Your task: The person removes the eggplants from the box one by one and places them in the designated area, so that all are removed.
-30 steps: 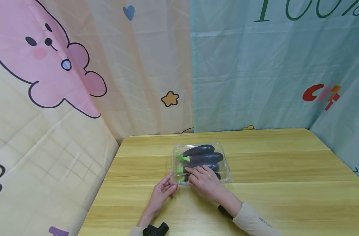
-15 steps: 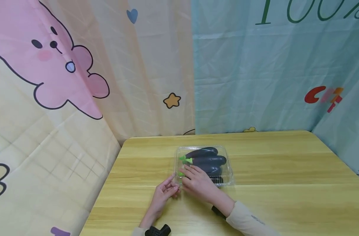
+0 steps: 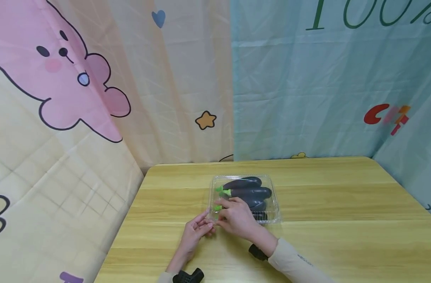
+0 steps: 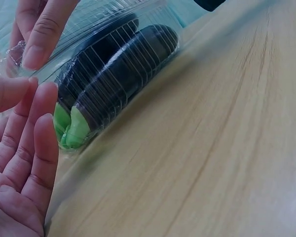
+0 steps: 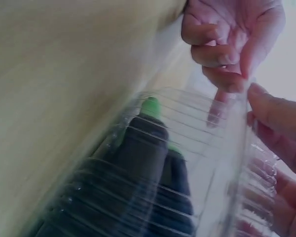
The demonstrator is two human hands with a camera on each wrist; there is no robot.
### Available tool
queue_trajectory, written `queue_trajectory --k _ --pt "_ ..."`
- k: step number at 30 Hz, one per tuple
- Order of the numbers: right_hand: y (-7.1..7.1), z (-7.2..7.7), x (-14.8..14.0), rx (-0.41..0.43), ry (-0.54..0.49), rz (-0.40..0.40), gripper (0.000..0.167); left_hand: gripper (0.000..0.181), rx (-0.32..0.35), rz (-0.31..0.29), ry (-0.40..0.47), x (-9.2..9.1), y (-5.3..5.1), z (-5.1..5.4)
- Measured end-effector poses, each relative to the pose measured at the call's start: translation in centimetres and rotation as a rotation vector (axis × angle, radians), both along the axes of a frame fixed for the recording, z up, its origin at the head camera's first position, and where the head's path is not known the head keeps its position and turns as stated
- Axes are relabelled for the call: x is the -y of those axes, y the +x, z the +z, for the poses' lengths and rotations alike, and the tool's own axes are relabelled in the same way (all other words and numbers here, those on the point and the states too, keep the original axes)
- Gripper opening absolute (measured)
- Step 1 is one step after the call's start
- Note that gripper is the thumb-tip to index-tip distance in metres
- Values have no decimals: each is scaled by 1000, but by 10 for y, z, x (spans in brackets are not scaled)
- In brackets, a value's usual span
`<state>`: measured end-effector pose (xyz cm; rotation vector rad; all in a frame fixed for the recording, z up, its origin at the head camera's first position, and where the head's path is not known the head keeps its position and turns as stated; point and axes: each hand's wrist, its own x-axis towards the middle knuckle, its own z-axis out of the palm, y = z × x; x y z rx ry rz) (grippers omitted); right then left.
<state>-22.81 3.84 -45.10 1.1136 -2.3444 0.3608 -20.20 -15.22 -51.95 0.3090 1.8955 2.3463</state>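
Note:
A clear plastic clamshell box (image 3: 275, 208) lies on the table with several dark purple eggplants (image 3: 252, 192) inside, their green stem ends to the left. At its front left corner my left hand (image 3: 196, 232) pinches the rim between thumb and fingertips. My right hand (image 3: 236, 218) comes over the front of the box and pinches the rim close beside the left fingertips. Seen from the left wrist, ribbed plastic covers two eggplants (image 4: 123, 74). In the right wrist view both thumbs meet at the corner of the box (image 5: 207, 98). The right palm hides part of the front eggplants.
The wooden table (image 3: 328, 236) extends to both sides of the box. Printed curtains (image 3: 300, 90) hang behind its back edge and along its sides. Each wrist wears a black camera mount (image 3: 188, 276).
My right hand has slid left along the box front to the corner, its fingers now drawn in at the rim. The left hand stays at the corner.

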Motion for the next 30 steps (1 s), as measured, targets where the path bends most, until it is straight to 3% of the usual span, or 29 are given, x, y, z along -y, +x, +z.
queue_trajectory --k 8,18,21,25,30 --pt "-2 -12 1 -218 15 63 24 54 -11 7 9 1 0 0" --pt "-5 -15 3 -432 148 106 17 53 -1 1 29 3 1 -2" --pt "-4 -16 4 -467 189 116 16 54 1 -7 34 3 1 -3" --pt "-1 -15 4 -472 283 71 23 54 -17 -11 33 4 2 -4" --pt "1 -11 4 -478 403 10 13 53 -20 -4 36 3 1 -1"
